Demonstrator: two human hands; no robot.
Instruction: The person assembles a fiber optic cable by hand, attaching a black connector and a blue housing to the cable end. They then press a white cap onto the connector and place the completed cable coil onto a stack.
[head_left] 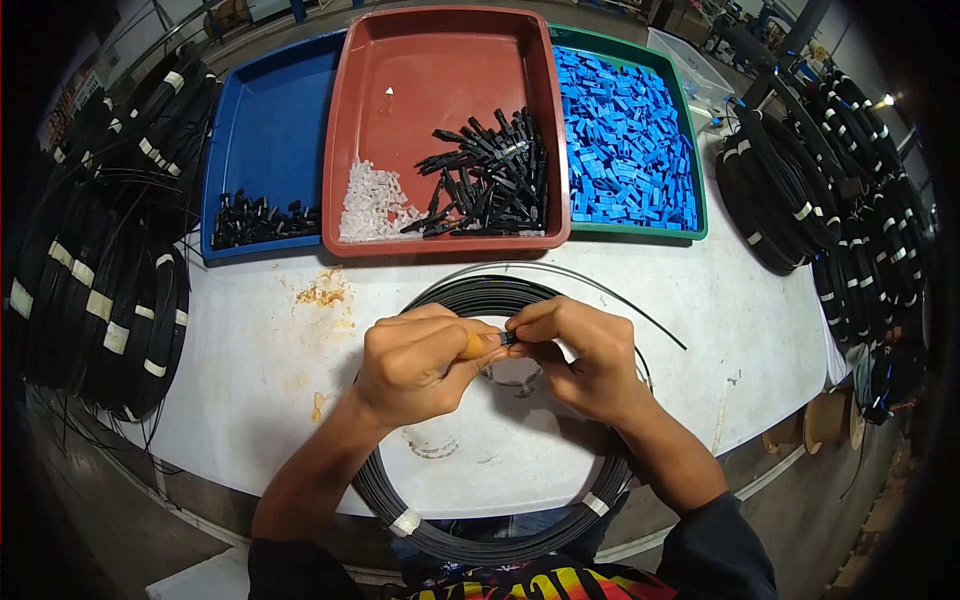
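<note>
My left hand [415, 362] and my right hand [592, 358] meet above a coil of black cable [480, 297] on the table. Between their fingertips is a small black connector [508, 338], pinched from both sides and mostly covered by the fingers. An orange-yellow wrap [474, 346] shows on a finger of my left hand. White tape bands bind the coil near its lower side. One loose cable end [660, 330] sticks out to the right of the coil.
Along the table's back stand a red tray [440, 90] with black connectors and small clear pieces, a blue tray [275, 110] with black parts, and a green tray [690, 150] full of blue clips. Taped cable coils hang at left [100, 300] and right [780, 190].
</note>
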